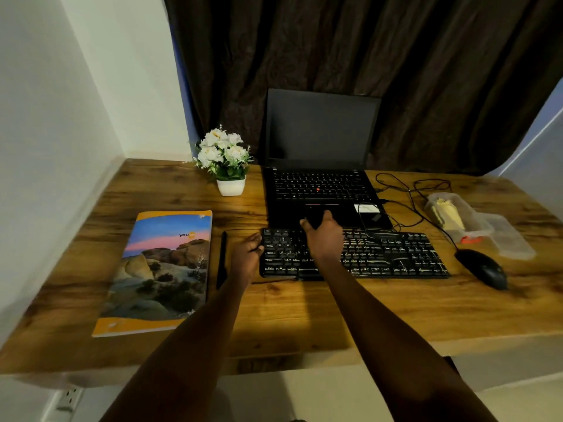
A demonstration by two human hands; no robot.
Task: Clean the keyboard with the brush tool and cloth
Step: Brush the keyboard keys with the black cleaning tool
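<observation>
Across a wooden tabletop (304, 312), from far to near: an open laptop (320, 132), a book (161, 269) at the left, the black keyboard (380, 257) just near of the laptop, a mouse (483, 268) at its right. Left hand (248, 254) curled against the keyboard's left end, seemingly bracing it; right hand (324, 236) over the far edge of the left half, fingers closed round a small dark object (313, 221), too dim to tell brush from cloth. Likely the start of the pass, at row 1; next, sweep lightly along the gaps between keys, row by row toward the near edge, keeping the board braced.
</observation>
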